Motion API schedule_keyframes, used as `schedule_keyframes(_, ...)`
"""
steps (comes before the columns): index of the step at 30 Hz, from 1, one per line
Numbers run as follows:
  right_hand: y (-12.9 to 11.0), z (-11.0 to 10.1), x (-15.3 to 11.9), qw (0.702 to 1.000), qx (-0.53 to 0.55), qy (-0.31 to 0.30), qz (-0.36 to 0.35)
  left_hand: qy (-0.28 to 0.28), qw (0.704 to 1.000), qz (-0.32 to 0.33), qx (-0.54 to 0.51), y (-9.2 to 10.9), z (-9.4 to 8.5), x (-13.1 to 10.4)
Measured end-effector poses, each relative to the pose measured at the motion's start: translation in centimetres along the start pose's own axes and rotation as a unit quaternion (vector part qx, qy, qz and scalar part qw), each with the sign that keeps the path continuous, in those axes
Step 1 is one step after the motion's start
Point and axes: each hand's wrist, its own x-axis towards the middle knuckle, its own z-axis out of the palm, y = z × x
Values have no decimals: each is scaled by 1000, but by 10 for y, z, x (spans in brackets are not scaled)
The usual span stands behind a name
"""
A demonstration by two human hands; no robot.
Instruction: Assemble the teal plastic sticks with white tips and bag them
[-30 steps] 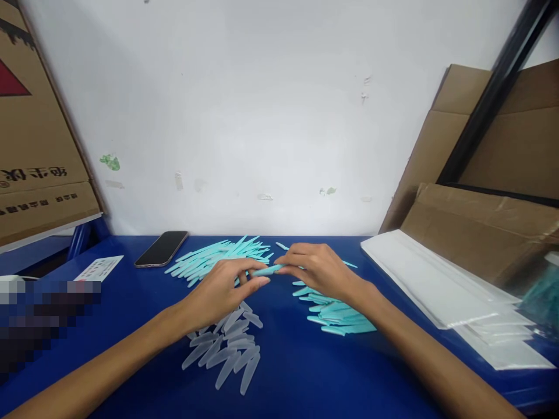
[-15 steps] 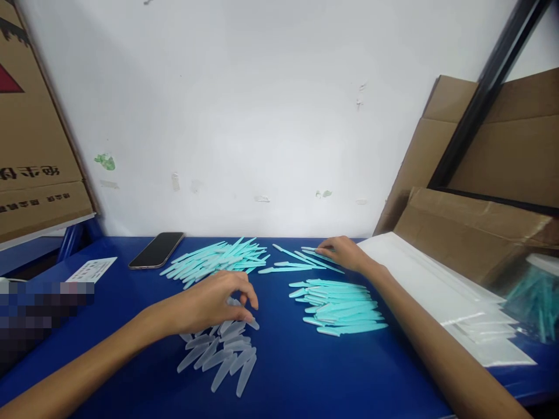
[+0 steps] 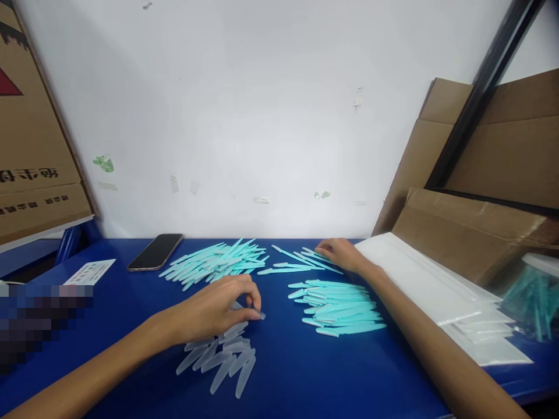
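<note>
My left hand (image 3: 212,311) hovers over a loose pile of translucent plastic caps (image 3: 225,355) near the front of the blue table (image 3: 297,372). Its thumb and fingertips pinch one translucent cap (image 3: 258,315) at the pile's top edge. My right hand (image 3: 339,254) reaches to the back of the table. Its fingers rest on a few loose teal plastic sticks (image 3: 292,262); I cannot see whether it grips one. Between my arms lies a tidy stack of teal pieces (image 3: 340,308). A larger fanned heap of teal sticks (image 3: 213,262) lies at the back left.
A black phone (image 3: 155,251) and a white card (image 3: 89,272) lie at the back left. Clear plastic bags (image 3: 441,291) lie to the right, in front of cardboard (image 3: 476,233). A bag of teal pieces (image 3: 535,297) sits at the far right. A cardboard box (image 3: 35,169) stands at left.
My hands, joined on one teal piece a second ago, have parted. The right hand went to the loose sticks at the back; the left dropped to the caps and pinched one.
</note>
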Motion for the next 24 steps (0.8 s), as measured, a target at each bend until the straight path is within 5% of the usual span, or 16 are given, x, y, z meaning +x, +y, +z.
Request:
schedule_keyframes(7,-20,-31,-8,999,24,-11,-23,146,983,44,100,-6,2,6)
schedule_keyframes(11,-36,-50,-18,971,158,-166,-63,205,955,102,187,-17,3,7)
schedule_keyframes(15,-43,-47,-23,941,188,-277,-53,209,945,116,225,-23,3,8)
schedule_keyframes(24,-41,-40,-21,949,178,-250,-70,200,953,103,204,-21,4,7)
